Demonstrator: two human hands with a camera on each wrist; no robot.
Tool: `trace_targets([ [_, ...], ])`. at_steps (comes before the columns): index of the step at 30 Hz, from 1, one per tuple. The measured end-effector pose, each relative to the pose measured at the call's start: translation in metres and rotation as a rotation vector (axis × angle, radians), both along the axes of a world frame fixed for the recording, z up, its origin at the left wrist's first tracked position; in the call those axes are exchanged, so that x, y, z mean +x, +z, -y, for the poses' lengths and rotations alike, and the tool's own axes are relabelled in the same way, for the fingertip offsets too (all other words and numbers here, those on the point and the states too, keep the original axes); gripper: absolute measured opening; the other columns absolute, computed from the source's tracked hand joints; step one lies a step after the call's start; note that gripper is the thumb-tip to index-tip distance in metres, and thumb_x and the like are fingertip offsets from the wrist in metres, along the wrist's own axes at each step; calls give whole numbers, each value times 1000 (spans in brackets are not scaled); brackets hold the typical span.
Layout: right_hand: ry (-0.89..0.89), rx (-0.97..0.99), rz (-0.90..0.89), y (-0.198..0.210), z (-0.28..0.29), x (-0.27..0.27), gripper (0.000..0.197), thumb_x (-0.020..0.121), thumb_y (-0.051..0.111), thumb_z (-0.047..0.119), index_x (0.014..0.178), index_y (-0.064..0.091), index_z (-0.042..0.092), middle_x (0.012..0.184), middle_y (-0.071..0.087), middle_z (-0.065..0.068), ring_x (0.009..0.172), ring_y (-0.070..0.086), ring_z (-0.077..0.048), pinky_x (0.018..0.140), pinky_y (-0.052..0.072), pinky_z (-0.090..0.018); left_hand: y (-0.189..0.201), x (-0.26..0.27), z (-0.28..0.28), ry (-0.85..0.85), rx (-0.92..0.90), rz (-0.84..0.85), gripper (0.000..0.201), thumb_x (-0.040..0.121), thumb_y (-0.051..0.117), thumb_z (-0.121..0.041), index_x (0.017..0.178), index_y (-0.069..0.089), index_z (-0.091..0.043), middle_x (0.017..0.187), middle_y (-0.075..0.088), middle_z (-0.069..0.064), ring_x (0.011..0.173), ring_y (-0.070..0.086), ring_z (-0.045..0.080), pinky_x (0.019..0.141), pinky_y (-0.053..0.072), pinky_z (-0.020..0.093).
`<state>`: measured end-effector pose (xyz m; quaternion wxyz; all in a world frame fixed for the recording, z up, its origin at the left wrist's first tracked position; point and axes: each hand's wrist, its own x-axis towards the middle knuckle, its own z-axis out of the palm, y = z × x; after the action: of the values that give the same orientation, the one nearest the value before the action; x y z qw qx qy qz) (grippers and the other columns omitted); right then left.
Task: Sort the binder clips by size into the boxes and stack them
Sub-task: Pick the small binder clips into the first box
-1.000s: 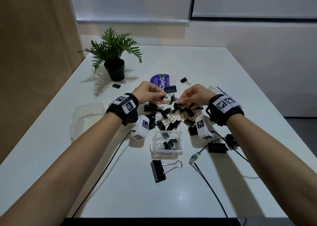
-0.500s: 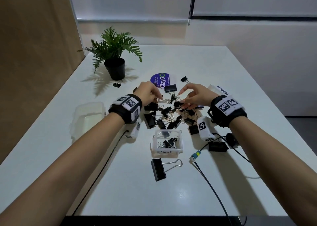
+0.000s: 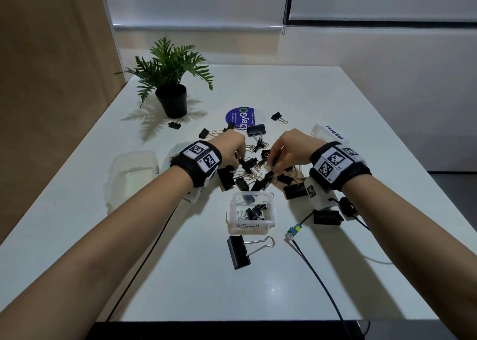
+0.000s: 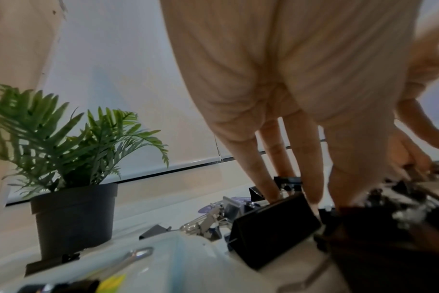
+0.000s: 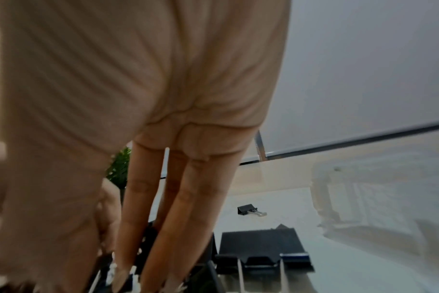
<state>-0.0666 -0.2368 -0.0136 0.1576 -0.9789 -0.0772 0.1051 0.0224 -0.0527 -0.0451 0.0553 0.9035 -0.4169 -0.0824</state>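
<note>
A heap of black binder clips (image 3: 254,177) of mixed sizes lies mid-table. Both hands reach down into it from above. My left hand (image 3: 238,159) has thumb and fingertips closed on a small clip (image 3: 242,163) at the heap's left side; its fingers (image 4: 266,178) point down among the clips. My right hand (image 3: 271,160) pinches another small clip (image 3: 265,155) on the heap's right side, fingers (image 5: 138,228) straight down. A clear box labelled "Small" (image 3: 251,225) stands just in front of the heap with several small clips inside. A box labelled Medium (image 3: 333,133) is partly hidden behind my right wrist.
A large clip (image 3: 238,253) lies in front of the Small box, another (image 3: 326,217) under my right wrist. A clear container (image 3: 131,174) sits left, a potted plant (image 3: 173,102) far left. Stray clips (image 3: 277,116) and a blue sticker (image 3: 242,119) lie beyond. A cable (image 3: 317,267) trails right.
Both hands have dropped lower into the heap. The right hand's fingers, spread half a second ago, have closed together on a clip.
</note>
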Motion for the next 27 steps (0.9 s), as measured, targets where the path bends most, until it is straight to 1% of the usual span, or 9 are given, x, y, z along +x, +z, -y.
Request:
trace_targets([
  [4,48,-130,2,-7,-9,5,19,67,83,15,86,78,18,80,74,2,77,68,-13,73,57,-27,2,-3,6,18,39,30,10,66,74,-6,76,74,-2,94,68,12,87,63,29,75,53,37],
  [8,62,-179,55,-12,-15,10,14,68,79,15,81,78,19,78,73,3,74,68,-15,65,53,-24,3,-5,12,18,101,69,5,66,72,-6,71,71,-4,91,66,13,85,61,32,69,51,32],
  [11,54,-139,54,-13,-14,8,13,70,78,12,82,78,17,78,72,2,70,65,-13,65,51,-22,2,-1,11,18,47,20,10,67,77,-8,76,75,-9,90,70,9,85,65,26,73,54,34],
  [13,32,-100,41,-13,-11,6,11,72,78,12,82,78,16,74,70,3,67,62,-10,66,51,-21,2,1,8,8,-3,6,12,70,77,-9,82,77,-9,96,70,8,90,64,24,79,53,35],
  [15,20,-58,39,-10,-9,3,10,73,79,14,83,78,15,69,68,5,69,65,-10,69,53,-23,4,2,6,-8,-58,-7,17,72,77,-9,89,77,-7,105,68,7,98,61,23,83,47,30],
  [17,16,-18,34,-8,-8,1,12,72,79,15,84,78,15,68,66,6,72,67,-12,70,55,-25,5,2,5,-26,-84,-21,24,72,77,-8,96,76,-6,109,65,7,102,59,22,79,40,22],
  [19,21,-15,23,-7,-9,0,15,70,82,20,84,78,16,70,68,4,71,66,-11,67,54,-25,5,1,7,-28,-54,-31,26,71,78,-9,97,75,-7,109,65,7,102,59,21,77,37,20],
  [24,36,-90,24,-14,-15,4,15,68,83,21,82,78,18,75,70,3,72,65,-12,67,54,-26,2,0,12,15,-33,-45,14,70,75,-6,84,77,-9,93,71,8,89,65,22,70,45,23],
  [27,15,-96,31,-16,-14,4,13,65,83,18,77,76,17,68,67,6,68,63,-12,61,50,-24,1,-2,15,26,-13,-11,10,69,72,-5,78,76,-10,85,71,8,81,65,22,68,48,25],
])
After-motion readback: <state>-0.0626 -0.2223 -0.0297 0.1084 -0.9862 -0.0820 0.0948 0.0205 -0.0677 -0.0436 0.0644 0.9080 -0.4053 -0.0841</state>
